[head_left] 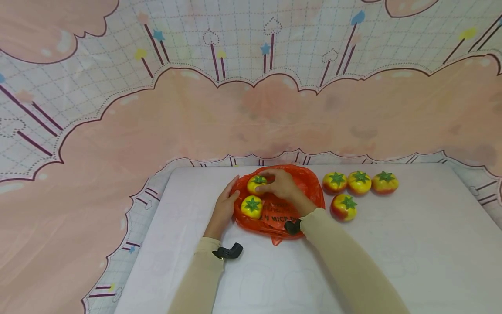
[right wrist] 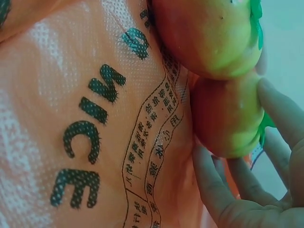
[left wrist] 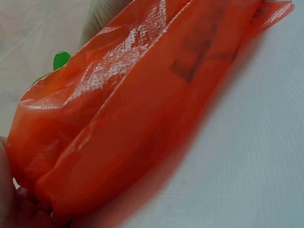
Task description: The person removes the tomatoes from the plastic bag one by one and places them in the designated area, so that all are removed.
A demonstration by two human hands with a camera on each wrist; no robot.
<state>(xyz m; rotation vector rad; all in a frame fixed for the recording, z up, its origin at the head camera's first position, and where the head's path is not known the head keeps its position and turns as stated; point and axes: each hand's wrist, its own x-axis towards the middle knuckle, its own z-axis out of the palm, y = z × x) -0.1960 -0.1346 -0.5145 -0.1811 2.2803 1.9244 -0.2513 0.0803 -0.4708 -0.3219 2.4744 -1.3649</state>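
A red plastic bag [head_left: 307,185] with dark print lies spread open on the white table. Inside its left part sit two yellow-red tomatoes with green star-shaped tops, a far tomato [head_left: 252,187] and a near tomato [head_left: 251,213], touching or almost touching. My right hand [head_left: 283,185] reaches over the bag and grips the far tomato between thumb and fingers; the right wrist view shows fingertips [right wrist: 206,166] against this fruit [right wrist: 228,118]. At the bag's left edge, my left hand [head_left: 225,206] holds the red film, its fingers partly hidden by the bag.
Right of the bag, three tomatoes stand in a row: a left one [head_left: 334,183], a middle one [head_left: 359,183] and a right one [head_left: 385,183]. Another tomato [head_left: 344,208] lies in front of them. A patterned cloth [head_left: 274,117] hangs behind the white table [head_left: 266,279].
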